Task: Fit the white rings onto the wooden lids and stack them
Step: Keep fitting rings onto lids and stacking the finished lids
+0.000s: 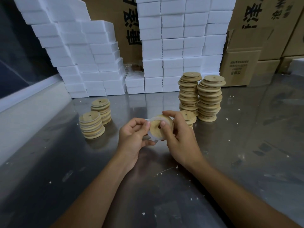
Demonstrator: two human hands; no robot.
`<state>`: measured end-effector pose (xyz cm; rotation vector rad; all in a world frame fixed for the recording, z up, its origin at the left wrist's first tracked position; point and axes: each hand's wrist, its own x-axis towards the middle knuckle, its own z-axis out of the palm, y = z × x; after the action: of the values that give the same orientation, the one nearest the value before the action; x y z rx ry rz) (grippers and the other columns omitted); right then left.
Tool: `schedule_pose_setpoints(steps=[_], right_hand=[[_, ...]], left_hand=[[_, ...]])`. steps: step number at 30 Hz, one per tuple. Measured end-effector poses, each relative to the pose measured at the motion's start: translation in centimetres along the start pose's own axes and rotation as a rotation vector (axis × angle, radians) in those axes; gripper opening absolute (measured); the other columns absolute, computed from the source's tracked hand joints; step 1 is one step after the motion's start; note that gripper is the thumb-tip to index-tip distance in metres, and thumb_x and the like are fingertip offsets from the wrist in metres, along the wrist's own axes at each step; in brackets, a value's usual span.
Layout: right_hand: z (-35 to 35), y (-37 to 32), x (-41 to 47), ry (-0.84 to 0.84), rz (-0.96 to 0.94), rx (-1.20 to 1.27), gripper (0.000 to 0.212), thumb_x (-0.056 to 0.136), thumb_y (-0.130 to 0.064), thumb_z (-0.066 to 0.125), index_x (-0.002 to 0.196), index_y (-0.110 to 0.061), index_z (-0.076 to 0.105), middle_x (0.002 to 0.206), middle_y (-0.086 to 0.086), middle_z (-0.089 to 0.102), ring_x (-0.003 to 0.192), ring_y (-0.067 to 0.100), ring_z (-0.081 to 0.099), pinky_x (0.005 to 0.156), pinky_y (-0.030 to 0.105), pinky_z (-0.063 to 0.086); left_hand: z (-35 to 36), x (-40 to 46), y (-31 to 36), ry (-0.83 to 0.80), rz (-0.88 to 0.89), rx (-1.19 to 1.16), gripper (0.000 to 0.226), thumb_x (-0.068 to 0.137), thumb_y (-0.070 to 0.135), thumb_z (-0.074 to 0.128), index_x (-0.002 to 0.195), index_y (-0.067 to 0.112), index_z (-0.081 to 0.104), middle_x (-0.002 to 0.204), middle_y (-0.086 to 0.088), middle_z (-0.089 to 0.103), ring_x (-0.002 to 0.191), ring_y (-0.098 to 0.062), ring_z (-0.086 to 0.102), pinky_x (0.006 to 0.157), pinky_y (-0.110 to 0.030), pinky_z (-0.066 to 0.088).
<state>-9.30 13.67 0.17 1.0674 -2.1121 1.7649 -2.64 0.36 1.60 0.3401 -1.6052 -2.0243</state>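
So the right hand [179, 135] grips a wooden lid [158, 128] by its rim, tilted up toward the camera with the centre hole showing, thumb on its face. The left hand [134, 137] pinches a white ring [152, 120] that wraps partway around the lid's edge, so it's right between both hands, held above the metal table [164, 186]. Just behind the right hand is a short pile of lids [189, 118], and past that two tall stacks [199, 96]. Off to the left hand's far side sit two shorter stacks [95, 119]. White foam blocks [172, 46] and cardboard boxes [243, 63] wall off the back edge; the table near the forearms is open, just foam crumbs.
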Motion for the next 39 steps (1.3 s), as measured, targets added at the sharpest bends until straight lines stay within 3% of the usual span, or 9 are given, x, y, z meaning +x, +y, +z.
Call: schedule_pose_setpoints(steps=[3, 6, 11, 16, 19, 23, 29, 33, 39], right_hand=[[-0.2, 0.0, 0.4, 0.073, -0.001, 0.007, 0.009, 0.099, -0.026, 0.060, 0.106, -0.026, 0.065, 0.087, -0.021, 0.068, 0.080, 0.002, 0.065, 0.066, 0.019, 0.051], [-0.4, 0.1, 0.5, 0.059, 0.016, 0.040, 0.009, 0.096, -0.021, 0.064, 0.093, -0.029, 0.067, 0.082, -0.024, 0.068, 0.074, 0.007, 0.067, 0.062, 0.036, 0.059], [-0.2, 0.1, 0.5, 0.065, 0.026, 0.049, 0.010, 0.095, -0.022, 0.065, 0.090, -0.030, 0.067, 0.081, -0.023, 0.070, 0.077, 0.006, 0.070, 0.065, 0.039, 0.061], [-0.3, 0.2, 0.5, 0.080, 0.078, 0.080, 0.009, 0.095, -0.018, 0.065, 0.089, -0.023, 0.067, 0.079, -0.010, 0.073, 0.079, 0.010, 0.072, 0.069, 0.046, 0.061], [-0.2, 0.2, 0.4, 0.059, 0.084, 0.067, 0.006, 0.094, -0.017, 0.066, 0.090, -0.021, 0.068, 0.082, -0.008, 0.073, 0.081, 0.011, 0.072, 0.071, 0.044, 0.062], [-0.3, 0.4, 0.4, 0.042, 0.115, 0.057, 0.003, 0.092, -0.016, 0.068, 0.090, -0.017, 0.069, 0.082, -0.007, 0.073, 0.081, 0.012, 0.072, 0.071, 0.043, 0.062], [-0.5, 0.4, 0.5, 0.025, 0.168, 0.041, 0.005, 0.090, -0.013, 0.070, 0.086, -0.016, 0.069, 0.080, -0.006, 0.074, 0.078, 0.011, 0.072, 0.073, 0.042, 0.062], [-0.6, 0.4, 0.6, 0.000, 0.206, 0.045, 0.005, 0.090, -0.012, 0.070, 0.086, -0.014, 0.069, 0.081, -0.004, 0.074, 0.080, 0.011, 0.073, 0.076, 0.041, 0.062], [-0.6, 0.3, 0.7, -0.002, 0.225, 0.039, 0.011, 0.089, -0.010, 0.070, 0.081, -0.017, 0.068, 0.079, -0.003, 0.074, 0.078, 0.010, 0.073, 0.077, 0.042, 0.062]], left_hand=[[0.1, 0.0, 0.0, 0.041, 0.034, 0.021, 0.011, 0.091, 0.007, 0.062, 0.081, 0.009, 0.061, 0.082, -0.012, 0.071, 0.067, -0.023, 0.070, 0.050, -0.030, 0.056], [0.1, -0.1, -0.1, 0.071, 0.078, 0.106, 0.011, 0.091, 0.008, 0.063, 0.080, 0.011, 0.062, 0.091, -0.014, 0.072, 0.074, -0.026, 0.072, 0.054, -0.034, 0.059], [0.1, 0.0, -0.2, 0.106, 0.142, 0.165, 0.010, 0.089, 0.010, 0.067, 0.079, 0.011, 0.064, 0.089, -0.013, 0.072, 0.076, -0.025, 0.072, 0.053, -0.035, 0.058], [-0.2, 0.3, -0.5, 0.091, 0.183, 0.193, 0.019, 0.087, 0.008, 0.069, 0.071, 0.019, 0.067, 0.081, -0.007, 0.072, 0.075, -0.025, 0.072, 0.057, -0.040, 0.059], [-0.6, 0.7, -0.7, 0.095, 0.202, 0.254, 0.022, 0.087, 0.008, 0.069, 0.070, 0.022, 0.069, 0.080, -0.004, 0.074, 0.076, -0.023, 0.072, 0.065, -0.042, 0.060], [-1.0, 0.8, -0.7, 0.089, 0.228, 0.301, 0.024, 0.086, 0.007, 0.071, 0.070, 0.026, 0.071, 0.077, 0.002, 0.074, 0.071, -0.014, 0.072, 0.057, -0.026, 0.056], [-1.7, 1.1, -1.0, 0.058, 0.224, 0.355, 0.021, 0.085, 0.008, 0.072, 0.072, 0.025, 0.071, 0.080, 0.000, 0.074, 0.079, -0.023, 0.072, 0.070, -0.043, 0.060], [-1.7, 1.0, -0.9, 0.009, 0.200, 0.301, 0.022, 0.087, 0.008, 0.069, 0.072, 0.024, 0.071, 0.081, 0.000, 0.074, 0.076, -0.019, 0.073, 0.062, -0.037, 0.060], [-1.8, 0.9, -0.6, -0.052, 0.162, 0.237, 0.025, 0.089, 0.006, 0.066, 0.070, 0.023, 0.070, 0.086, -0.004, 0.074, 0.080, -0.022, 0.073, 0.063, -0.036, 0.060]])
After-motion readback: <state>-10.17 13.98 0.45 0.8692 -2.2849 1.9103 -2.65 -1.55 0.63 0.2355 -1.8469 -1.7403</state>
